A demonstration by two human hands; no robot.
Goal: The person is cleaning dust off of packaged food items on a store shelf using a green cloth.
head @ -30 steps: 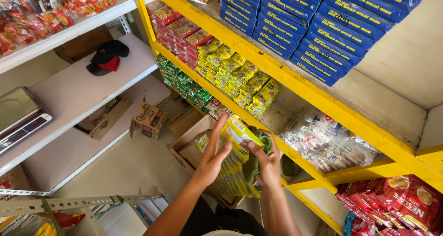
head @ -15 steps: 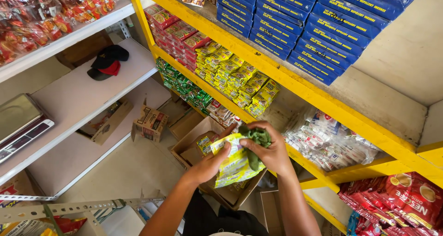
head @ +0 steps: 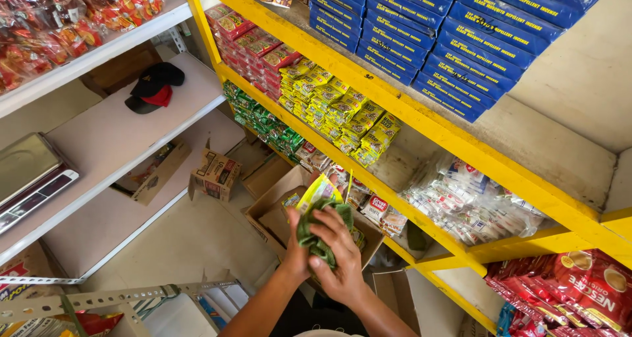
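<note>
Green cloth (head: 316, 235) bunched in your right hand (head: 339, 255), fingers curled tight, rubbing a yellow sachet pack (head: 317, 191) your left hand (head: 296, 253) pinches above the open carton (head: 276, 208); wiping underway, pack unshelved.

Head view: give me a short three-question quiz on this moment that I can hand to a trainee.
1. True or false: both hands are on the yellow packet.
2. Multiple choice: what is pressed against that packet under the right hand? A) a green cloth B) a red cap C) a blue box
3. Short answer: what lies directly below the hands?

Key:
1. True. The left hand supports it from behind and the right hand covers its front.
2. A. The green cloth is bunched under the fingers.
3. An open cardboard box on the floor, in front of the yellow shelf.
</note>
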